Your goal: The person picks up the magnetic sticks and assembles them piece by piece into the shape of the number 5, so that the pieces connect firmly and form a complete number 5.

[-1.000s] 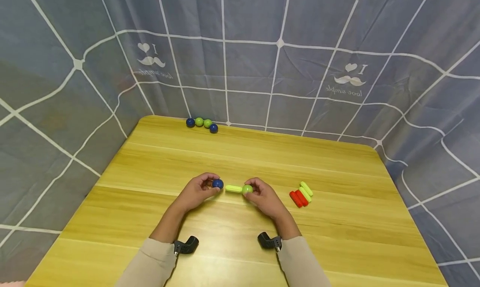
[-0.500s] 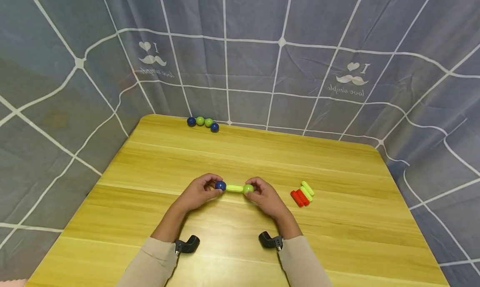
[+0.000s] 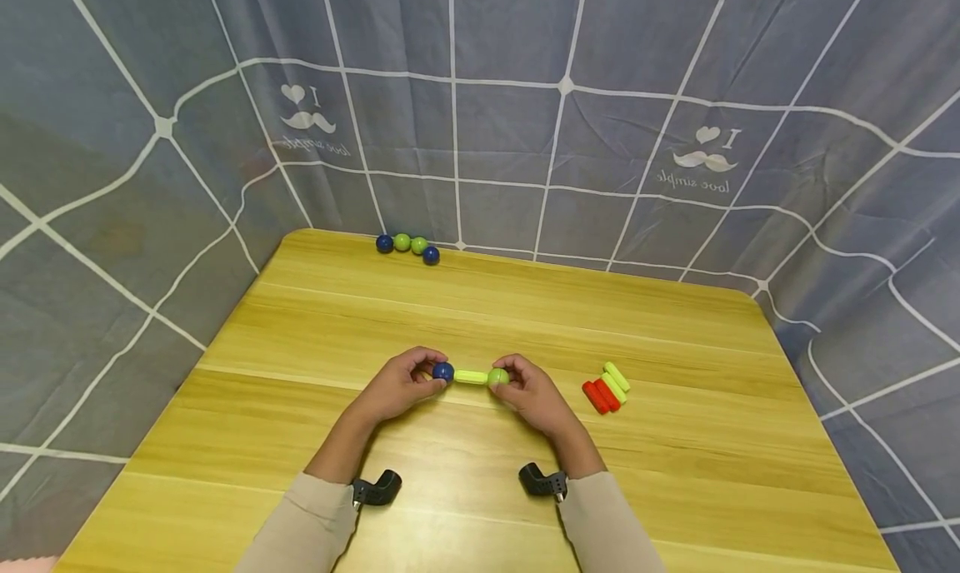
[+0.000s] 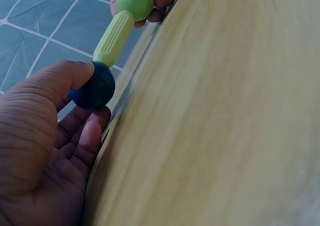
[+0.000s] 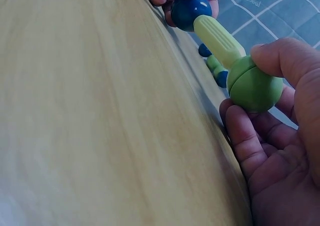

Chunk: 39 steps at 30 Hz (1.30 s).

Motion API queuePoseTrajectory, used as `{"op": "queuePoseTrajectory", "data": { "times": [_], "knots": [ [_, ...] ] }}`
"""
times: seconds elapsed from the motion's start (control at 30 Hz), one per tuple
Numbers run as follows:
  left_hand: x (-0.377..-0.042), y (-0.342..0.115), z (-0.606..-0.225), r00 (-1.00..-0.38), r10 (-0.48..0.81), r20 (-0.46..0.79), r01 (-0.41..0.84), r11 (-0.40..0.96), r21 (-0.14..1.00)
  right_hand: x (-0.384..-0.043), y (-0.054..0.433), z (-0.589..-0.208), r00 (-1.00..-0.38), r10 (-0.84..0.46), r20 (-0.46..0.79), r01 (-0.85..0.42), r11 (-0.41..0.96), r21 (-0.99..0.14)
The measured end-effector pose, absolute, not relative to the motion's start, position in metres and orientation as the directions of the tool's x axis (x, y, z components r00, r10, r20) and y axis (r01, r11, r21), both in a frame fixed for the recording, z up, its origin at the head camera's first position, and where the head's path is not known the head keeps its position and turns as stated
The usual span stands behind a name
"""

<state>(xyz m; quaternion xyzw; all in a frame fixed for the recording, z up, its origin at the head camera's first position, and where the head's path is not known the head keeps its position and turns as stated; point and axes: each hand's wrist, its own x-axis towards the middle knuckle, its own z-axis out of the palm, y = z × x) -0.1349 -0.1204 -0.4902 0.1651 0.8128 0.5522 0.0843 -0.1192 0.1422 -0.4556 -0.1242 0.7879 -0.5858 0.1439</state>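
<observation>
My left hand (image 3: 399,385) pinches a dark blue ball (image 3: 443,372) between thumb and fingers. In my right hand (image 3: 529,391) is a green ball (image 3: 497,377), gripped the same way. A ridged yellow-green rod (image 3: 471,377) spans the two balls, its ends meeting both of them. Seen from the left wrist, the blue ball (image 4: 94,88) sits at the near end of the rod (image 4: 114,38). From the right wrist, the green ball (image 5: 254,84) is the nearer one, with a seam round it.
Right of my hands lie two red rods (image 3: 601,396) beside two yellow-green rods (image 3: 616,381). At the back left edge of the wooden table (image 3: 525,306) sit two green balls (image 3: 410,244) and two blue balls (image 3: 431,256). A grey curtain (image 3: 502,132) stands behind.
My left hand has moved right, bringing the blue ball from a small gap up against the free end of the rod. The right hand has kept its grip on the green ball.
</observation>
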Motion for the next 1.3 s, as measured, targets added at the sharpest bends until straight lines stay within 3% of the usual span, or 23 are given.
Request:
{"op": "queuePoseTrajectory", "data": {
  "times": [0.5, 0.77, 1.0, 1.3],
  "knots": [
    [-0.135, -0.118, -0.493, -0.934, 0.349, 0.074, 0.212, 0.377, 0.902, -0.119, 0.142, -0.460, -0.957, -0.284, -0.061, -0.009, 0.240, -0.971],
    [-0.137, -0.115, -0.496, -0.948, 0.305, 0.094, 0.214, 0.388, 0.896, -0.117, 0.141, -0.460, -0.979, -0.204, 0.021, -0.083, 0.299, -0.951],
    [-0.139, -0.110, -0.497, -0.946, 0.297, 0.127, 0.245, 0.403, 0.882, -0.131, 0.149, -0.491, -0.993, -0.116, 0.027, -0.064, 0.321, -0.945],
    [-0.138, -0.107, -0.496, -0.951, 0.282, 0.127, 0.244, 0.430, 0.869, -0.134, 0.177, -0.476, -0.998, -0.042, 0.035, -0.048, 0.371, -0.927]
  ]
}}
